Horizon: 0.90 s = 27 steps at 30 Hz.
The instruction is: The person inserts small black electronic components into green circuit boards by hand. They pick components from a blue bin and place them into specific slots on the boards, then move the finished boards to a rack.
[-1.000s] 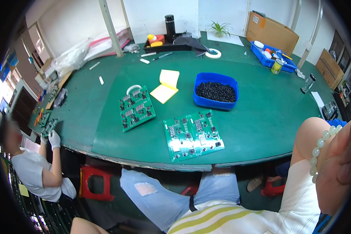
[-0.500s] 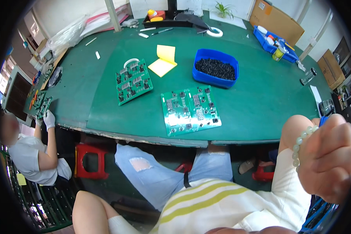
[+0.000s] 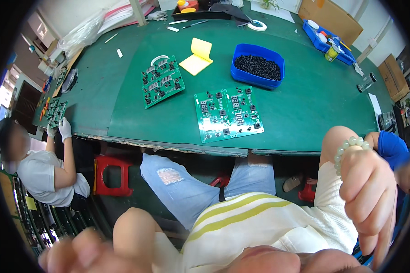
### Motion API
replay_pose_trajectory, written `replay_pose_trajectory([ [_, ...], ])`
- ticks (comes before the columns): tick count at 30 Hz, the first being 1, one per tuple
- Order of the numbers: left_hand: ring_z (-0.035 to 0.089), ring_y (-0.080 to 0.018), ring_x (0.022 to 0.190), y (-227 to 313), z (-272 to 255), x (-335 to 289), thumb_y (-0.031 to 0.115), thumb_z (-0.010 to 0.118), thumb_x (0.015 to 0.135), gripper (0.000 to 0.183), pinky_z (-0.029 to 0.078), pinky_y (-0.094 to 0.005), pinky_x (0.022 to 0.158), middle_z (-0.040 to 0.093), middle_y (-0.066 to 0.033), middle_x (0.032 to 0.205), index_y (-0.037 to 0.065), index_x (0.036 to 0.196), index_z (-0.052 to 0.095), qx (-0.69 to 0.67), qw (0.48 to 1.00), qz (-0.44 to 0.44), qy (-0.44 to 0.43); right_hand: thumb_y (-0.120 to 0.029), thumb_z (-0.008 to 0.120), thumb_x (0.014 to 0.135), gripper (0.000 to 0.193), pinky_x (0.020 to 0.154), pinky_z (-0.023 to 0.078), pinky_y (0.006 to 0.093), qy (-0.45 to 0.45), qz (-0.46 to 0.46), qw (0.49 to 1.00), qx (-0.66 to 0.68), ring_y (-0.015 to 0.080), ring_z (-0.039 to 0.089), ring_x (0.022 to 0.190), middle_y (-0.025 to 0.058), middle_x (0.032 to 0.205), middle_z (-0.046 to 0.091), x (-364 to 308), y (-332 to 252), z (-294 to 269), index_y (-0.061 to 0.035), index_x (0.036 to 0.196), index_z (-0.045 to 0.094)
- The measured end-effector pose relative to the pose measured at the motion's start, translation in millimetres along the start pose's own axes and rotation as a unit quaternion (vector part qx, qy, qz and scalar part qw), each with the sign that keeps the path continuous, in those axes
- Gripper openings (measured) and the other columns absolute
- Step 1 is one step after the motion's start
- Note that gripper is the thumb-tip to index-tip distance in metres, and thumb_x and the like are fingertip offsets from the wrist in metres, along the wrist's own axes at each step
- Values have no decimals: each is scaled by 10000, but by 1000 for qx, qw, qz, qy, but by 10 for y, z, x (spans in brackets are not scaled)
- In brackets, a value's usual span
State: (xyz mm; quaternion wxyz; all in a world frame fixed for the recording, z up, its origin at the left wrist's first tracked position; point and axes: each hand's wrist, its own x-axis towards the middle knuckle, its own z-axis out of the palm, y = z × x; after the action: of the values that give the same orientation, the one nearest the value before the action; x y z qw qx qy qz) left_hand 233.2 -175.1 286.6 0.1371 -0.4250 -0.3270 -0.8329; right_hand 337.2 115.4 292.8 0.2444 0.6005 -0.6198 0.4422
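My right hand, with a pale green bead bracelet at the wrist, is raised at the right with its fingers curled in. Whatever it might hold is hidden. Smeared by motion, my left hand is low at the left edge, its fingers unclear. Both hands are away from the table. On it lie two green circuit boards with black parts and digit displays: one board in front of me, another board tilted to its left. A blue bin of small black parts stands behind them.
Yellow sticky notes lie beside the boards on the green table. At the back right are a blue tray and a cardboard box. A gloved co-worker handles a board at the left; a red stool stands nearby.
My right hand has come down slightly and its fingers now point downward. The left hand has come into view at the lower left. The whole view has shifted a little.
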Motion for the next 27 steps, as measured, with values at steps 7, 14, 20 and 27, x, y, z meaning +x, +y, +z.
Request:
replay_pose_trajectory([
  [7,541,-139,1221,-530,-196,-163,79,593,941,507,474,-373,1009,517,-120,1407,33,1419,431,-332,879,127,-317,-144,716,886,160,432,243,295,6,33,973,230,148,391,486,0,611,368,-303,-35,-45,-22,988,698],
  [14,638,-279,851,-1211,-325,-321,134,651,897,248,528,-421,720,640,-199,955,-89,1002,631,-297,848,-201,-391,-158,405,997,169,414,285,230,582,366,520,506,106,423,595,46,762,480,-1651,1271,-32,-48,889,474],
  [20,542,-63,710,-2715,-100,-815,35,715,847,133,428,-216,621,650,-30,856,0,975,714,223,894,-324,-214,1,478,965,250,551,437,236,630,475,461,406,149,518,783,133,1006,529,-1924,1761,183,110,1189,498],
  [27,459,-65,623,-3030,-93,-925,119,754,838,166,386,-227,546,587,-15,811,71,996,766,384,847,-289,-228,-264,577,1005,241,415,307,169,532,478,538,446,42,437,569,9,760,537,-2252,1748,238,-36,928,591],
])
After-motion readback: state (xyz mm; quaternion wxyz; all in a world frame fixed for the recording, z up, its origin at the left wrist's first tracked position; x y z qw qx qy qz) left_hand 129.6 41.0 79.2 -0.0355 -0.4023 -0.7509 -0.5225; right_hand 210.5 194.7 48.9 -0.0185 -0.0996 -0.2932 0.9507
